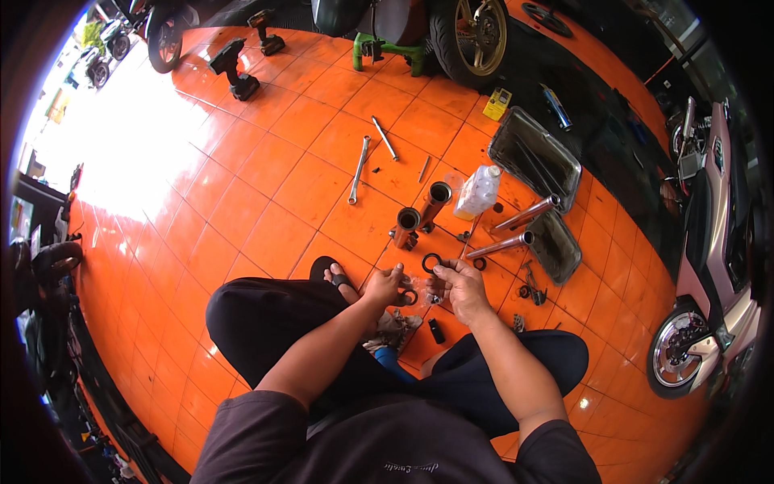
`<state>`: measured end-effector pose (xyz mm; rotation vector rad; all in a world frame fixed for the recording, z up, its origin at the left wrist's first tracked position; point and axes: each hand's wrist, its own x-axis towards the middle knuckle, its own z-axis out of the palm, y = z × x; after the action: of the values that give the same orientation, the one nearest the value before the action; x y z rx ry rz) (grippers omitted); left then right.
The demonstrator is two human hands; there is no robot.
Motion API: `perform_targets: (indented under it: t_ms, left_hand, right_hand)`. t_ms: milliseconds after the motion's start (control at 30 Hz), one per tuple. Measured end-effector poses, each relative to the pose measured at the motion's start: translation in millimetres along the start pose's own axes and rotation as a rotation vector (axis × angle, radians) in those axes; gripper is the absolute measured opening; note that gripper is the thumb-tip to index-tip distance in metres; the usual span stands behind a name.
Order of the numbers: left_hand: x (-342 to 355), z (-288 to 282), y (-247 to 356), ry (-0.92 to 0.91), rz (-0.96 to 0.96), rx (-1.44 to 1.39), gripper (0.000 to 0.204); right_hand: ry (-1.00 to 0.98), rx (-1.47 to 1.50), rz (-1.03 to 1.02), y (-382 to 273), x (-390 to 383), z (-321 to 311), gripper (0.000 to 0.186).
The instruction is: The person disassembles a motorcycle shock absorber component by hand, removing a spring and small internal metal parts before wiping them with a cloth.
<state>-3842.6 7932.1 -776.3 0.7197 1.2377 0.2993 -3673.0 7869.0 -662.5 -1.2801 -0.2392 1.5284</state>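
While the person sits cross-legged on the orange tiled floor (266, 185), both hands are up in front of the knees working on a small clear plastic bag (417, 284) with a little dark ring (411, 298) hanging at its lower edge. The left hand (387, 284) has its fingers curled and pinched on the left side of the bag; the right hand (457, 284) is closed on the right side, thumb and fingertips pressed together on the plastic. The bag is thin, crinkly and see-through, so it's hard to tell exactly what's inside — just a glint and that dark ring shape.

Just above the hands, on the floor, there's a black rubber ring (432, 262) lying flat, and a smaller dark ring (480, 263) a bit to its right. Further up are two short brownish metal tubes (419, 216) side by side, open ends facing the camera, and to the right two long shiny chrome tubes (516, 227) resting against the two dark trays (536, 153). A clear plastic bottle (477, 192) lies tilted between the tubes and the upper tray.

Further off there's a long wrench (359, 169) and a thinner rod (384, 138) — well apart from the hands. Two cordless drills (234, 68) stand near the top left, and a motorcycle wheel (472, 36) on a green stand (387, 50) is at the top. A pink scooter (709, 266) sits at the right edge.
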Motion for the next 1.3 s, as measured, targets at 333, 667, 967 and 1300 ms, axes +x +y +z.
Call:
perform_targets:
  t_ms: [333, 667, 967, 1300]
  left_hand:
    - [29, -9, -24, -0.090, 0.007, 0.415, 0.051]
    - [13, -1, -1, 0.102, 0.096, 0.799, 0.060]
    - [-69, 15, 106, -0.323, 0.129, 0.393, 0.037]
    - [-84, -7, 136, -0.130, 0.487, 0.857, 0.044]
  right_hand:
    - [0.002, -0.036, -0.031, -3, -2, 5, 0.016]
    - [-0.018, -0.061, -0.060, -4, 1, 7, 0.013]
    - [-0.138, 0.125, -0.036, -11, 1, 1, 0.021]
    - [-0.259, 0.211, -0.016, -17, -1, 3, 0.023]
